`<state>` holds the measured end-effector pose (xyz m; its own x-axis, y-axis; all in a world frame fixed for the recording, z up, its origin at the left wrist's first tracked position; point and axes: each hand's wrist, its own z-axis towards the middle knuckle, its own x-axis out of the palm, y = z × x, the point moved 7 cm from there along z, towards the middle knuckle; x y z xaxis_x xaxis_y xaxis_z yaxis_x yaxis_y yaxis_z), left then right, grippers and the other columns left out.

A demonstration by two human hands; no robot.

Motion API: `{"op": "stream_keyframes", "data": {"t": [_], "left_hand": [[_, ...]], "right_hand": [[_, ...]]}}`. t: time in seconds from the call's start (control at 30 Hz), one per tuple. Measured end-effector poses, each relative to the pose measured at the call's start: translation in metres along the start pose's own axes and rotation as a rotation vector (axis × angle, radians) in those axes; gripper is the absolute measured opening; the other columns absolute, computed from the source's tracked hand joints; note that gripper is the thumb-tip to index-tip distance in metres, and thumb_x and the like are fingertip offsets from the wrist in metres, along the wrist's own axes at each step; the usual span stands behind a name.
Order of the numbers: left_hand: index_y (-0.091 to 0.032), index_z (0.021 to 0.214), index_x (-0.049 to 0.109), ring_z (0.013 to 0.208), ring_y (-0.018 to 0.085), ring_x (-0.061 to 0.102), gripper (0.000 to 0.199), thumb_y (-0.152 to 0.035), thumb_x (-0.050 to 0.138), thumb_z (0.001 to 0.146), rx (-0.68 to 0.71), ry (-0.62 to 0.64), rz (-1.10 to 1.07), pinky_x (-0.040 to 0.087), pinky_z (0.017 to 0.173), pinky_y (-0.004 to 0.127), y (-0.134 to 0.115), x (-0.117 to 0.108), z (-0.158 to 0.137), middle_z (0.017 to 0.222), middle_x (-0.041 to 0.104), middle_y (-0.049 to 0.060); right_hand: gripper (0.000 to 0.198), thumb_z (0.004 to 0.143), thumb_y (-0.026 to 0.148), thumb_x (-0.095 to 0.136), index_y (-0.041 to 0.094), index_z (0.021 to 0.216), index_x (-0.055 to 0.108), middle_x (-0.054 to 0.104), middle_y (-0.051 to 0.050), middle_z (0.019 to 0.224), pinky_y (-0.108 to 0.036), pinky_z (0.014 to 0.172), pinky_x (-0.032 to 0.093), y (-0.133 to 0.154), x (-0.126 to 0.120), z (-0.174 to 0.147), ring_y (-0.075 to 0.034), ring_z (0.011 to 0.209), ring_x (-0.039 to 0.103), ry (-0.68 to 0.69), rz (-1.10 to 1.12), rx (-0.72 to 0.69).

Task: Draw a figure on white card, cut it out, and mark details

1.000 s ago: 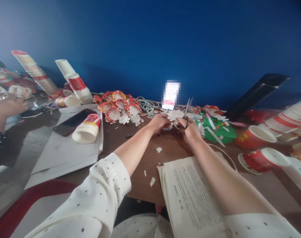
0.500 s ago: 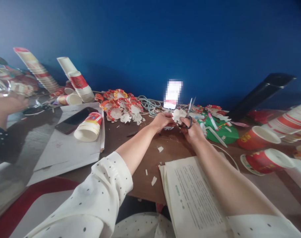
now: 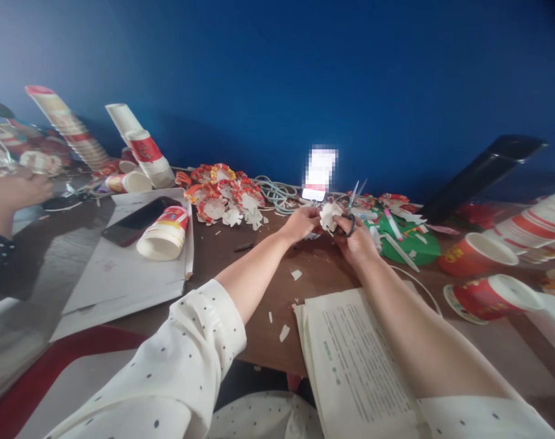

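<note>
My left hand [image 3: 303, 224] pinches the left edge of a white paper flower [image 3: 331, 216] with a scalloped, cut rim. Black-handled scissors [image 3: 353, 198] are in my right hand [image 3: 356, 239], their blades pointing up and slightly parted, clear of the paper. The fingertips of that hand also touch the flower's right side. Small white paper scraps [image 3: 296, 275] lie on the brown table [image 3: 259, 292] below. Left of my hands is a pile of red, orange and white cut paper-cup flowers [image 3: 226, 195].
A lit phone [image 3: 320, 174] stands against the blue wall. Stacked paper cups [image 3: 147, 155] and a cup on its side [image 3: 162, 235] are left; red cups [image 3: 478, 253] and a green disc [image 3: 409, 241] with pens are right. Printed sheets [image 3: 359, 360] lie in front. Another person's hand [image 3: 19, 189] is far left.
The paper flower has turned and tilted slightly between my fingers. The scissors have shifted a little to the right and their blades have opened slightly.
</note>
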<state>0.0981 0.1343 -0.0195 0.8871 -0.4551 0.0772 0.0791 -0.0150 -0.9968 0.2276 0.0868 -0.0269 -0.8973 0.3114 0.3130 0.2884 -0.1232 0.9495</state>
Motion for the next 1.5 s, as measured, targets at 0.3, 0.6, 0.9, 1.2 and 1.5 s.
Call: {"op": "stream_keyframes", "data": {"t": [0.3, 0.6, 0.9, 1.2, 1.5], "left_hand": [[-0.014, 0.076, 0.070, 0.059, 0.013, 0.060, 0.005, -0.014, 0.066, 0.079, 0.062, 0.041, 0.246, 0.048, 0.066, 0.026, 0.002, -0.002, 0.001, 0.064, 0.066, 0.002], [-0.016, 0.068, 0.069, 0.054, 0.011, 0.054, 0.033, -0.043, 0.068, 0.087, 0.024, -0.339, 0.172, 0.041, 0.055, 0.024, 0.011, -0.049, 0.005, 0.066, 0.068, 0.005], [-0.016, 0.096, 0.078, 0.066, 0.012, 0.058, 0.032, -0.044, 0.074, 0.081, 0.029, -0.145, 0.052, 0.046, 0.063, 0.024, 0.014, -0.030, 0.008, 0.082, 0.072, 0.004], [-0.013, 0.081, 0.065, 0.065, 0.011, 0.061, 0.026, -0.028, 0.085, 0.074, -0.053, -0.069, -0.145, 0.045, 0.059, 0.023, 0.017, -0.019, 0.008, 0.071, 0.064, 0.002], [-0.015, 0.078, 0.067, 0.057, 0.009, 0.052, 0.012, -0.014, 0.077, 0.072, -0.115, -0.043, -0.052, 0.036, 0.051, 0.022, 0.015, -0.017, 0.004, 0.065, 0.060, 0.000]], "right_hand": [[0.052, 0.049, 0.035, 0.088, 0.024, 0.096, 0.069, 0.072, 0.001, 0.078, -0.026, 0.048, 0.046, 0.007, -0.016, 0.009, -0.018, 0.067, 0.066, -0.106, 0.061, -0.072], [0.050, 0.054, 0.035, 0.089, 0.026, 0.100, 0.071, 0.070, 0.005, 0.074, -0.029, 0.057, 0.051, 0.012, -0.022, 0.011, -0.017, 0.065, 0.066, -0.085, -0.032, -0.165], [0.046, 0.057, 0.041, 0.091, 0.023, 0.095, 0.072, 0.070, 0.003, 0.071, -0.029, 0.063, 0.054, 0.020, -0.012, -0.004, -0.017, 0.067, 0.067, -0.090, -0.245, -0.203], [0.053, 0.058, 0.048, 0.089, 0.020, 0.100, 0.073, 0.073, -0.001, 0.076, -0.031, 0.063, 0.056, 0.022, -0.009, -0.006, -0.021, 0.074, 0.069, -0.103, -0.315, -0.209], [0.056, 0.061, 0.050, 0.086, 0.020, 0.108, 0.074, 0.073, -0.002, 0.076, -0.028, 0.053, 0.053, 0.021, -0.009, -0.008, -0.019, 0.067, 0.068, -0.106, -0.348, -0.173]]}}
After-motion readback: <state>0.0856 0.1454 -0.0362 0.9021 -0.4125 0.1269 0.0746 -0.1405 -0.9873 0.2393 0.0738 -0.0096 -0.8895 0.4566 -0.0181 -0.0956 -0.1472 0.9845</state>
